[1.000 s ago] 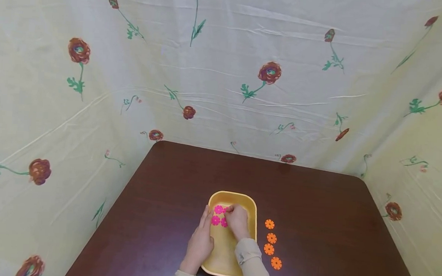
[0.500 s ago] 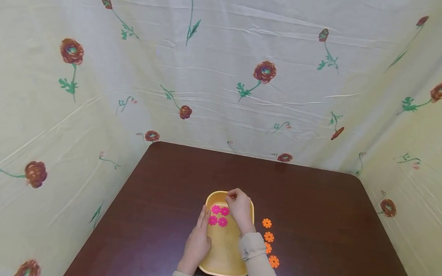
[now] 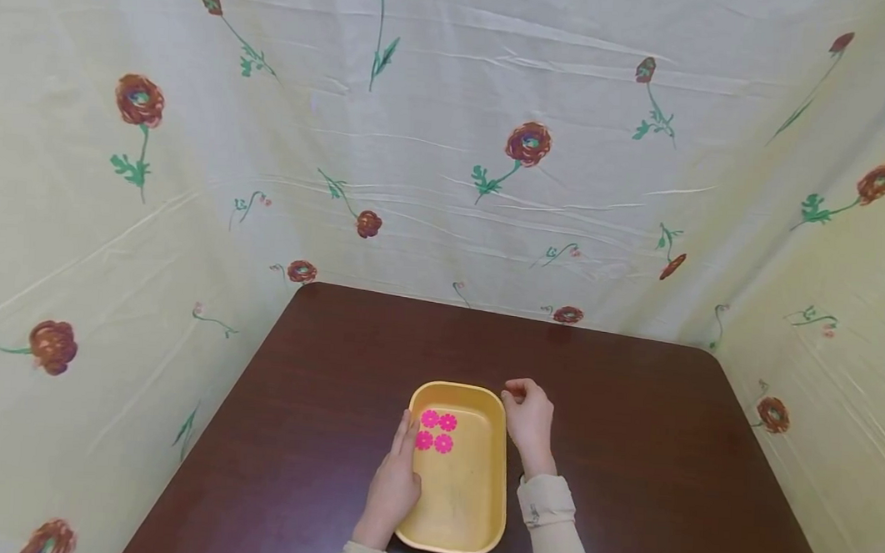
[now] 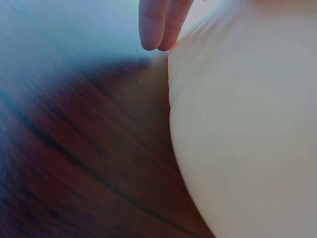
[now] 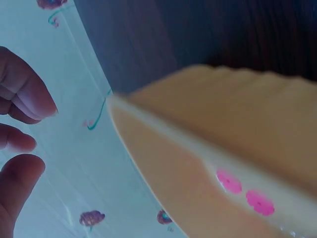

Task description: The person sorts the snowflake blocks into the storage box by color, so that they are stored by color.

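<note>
Now my right hand (image 3: 531,421) has come out of the yellow tray (image 3: 489,479) and sits beside it, fingers curled, maybe holding nothing; my left hand (image 3: 396,484) lies flat against the tray's side, four pink flowers (image 3: 435,431) inside

Head view high overhead; blurry wrist views perhaps touching-close, sharing tray (image 3: 494,471).

Curled fingers (image 5: 22,99) beside yellow tray (image 5: 237,129) holding pink flowers (image 5: 229,181)

yellow tray (image 3: 468,512) — pink flowers (image 3: 435,431), dark-brown table (image 3: 630,420)
</note>
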The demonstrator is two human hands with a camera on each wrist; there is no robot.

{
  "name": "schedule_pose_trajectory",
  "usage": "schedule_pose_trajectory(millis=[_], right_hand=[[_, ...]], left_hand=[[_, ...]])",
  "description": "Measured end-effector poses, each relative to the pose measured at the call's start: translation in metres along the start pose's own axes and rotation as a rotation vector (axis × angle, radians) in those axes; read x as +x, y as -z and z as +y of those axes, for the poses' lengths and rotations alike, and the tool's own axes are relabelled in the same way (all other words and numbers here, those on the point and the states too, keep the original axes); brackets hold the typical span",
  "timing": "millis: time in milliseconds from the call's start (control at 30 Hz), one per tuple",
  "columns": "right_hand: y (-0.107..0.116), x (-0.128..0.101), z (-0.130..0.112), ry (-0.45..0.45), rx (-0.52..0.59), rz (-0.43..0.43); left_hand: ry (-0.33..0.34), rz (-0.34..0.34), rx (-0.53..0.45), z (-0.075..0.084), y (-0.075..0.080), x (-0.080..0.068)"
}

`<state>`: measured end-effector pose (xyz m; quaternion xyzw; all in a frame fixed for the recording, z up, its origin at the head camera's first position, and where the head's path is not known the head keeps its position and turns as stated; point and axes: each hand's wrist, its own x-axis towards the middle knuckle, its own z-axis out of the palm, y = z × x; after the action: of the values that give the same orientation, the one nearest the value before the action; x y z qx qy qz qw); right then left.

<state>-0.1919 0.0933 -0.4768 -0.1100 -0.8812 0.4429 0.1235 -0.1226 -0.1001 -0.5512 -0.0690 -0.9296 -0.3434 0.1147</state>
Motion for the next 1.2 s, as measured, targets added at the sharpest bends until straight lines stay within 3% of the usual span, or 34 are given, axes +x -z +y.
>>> schedule_pose_trajectory(millis=[233, 533, 900, 1200], right_hand=[[0.008, 0.0, 0.025, -0.079, -0.041, 0.005], [0.003, -0.01, 0.05, -0.162, -0.104, -0.077], [0.003, -0.012, 0.084, -0.104, -0.26, -0.101], [0.002, -0.011, 0.094, -0.078, -0.297, -0.118]], left_hand=[[0.0, 0.0, 0.0, 0.001, 0.002, -0.001], [0.015, -0.005, -0.002, 0.0, 0.001, -0.001], [0.009, 0.003, 0.008, 0.0, -0.001, -0.001], [0.007, -0.006, 0.016, 0.001, -0.001, 0.0]])
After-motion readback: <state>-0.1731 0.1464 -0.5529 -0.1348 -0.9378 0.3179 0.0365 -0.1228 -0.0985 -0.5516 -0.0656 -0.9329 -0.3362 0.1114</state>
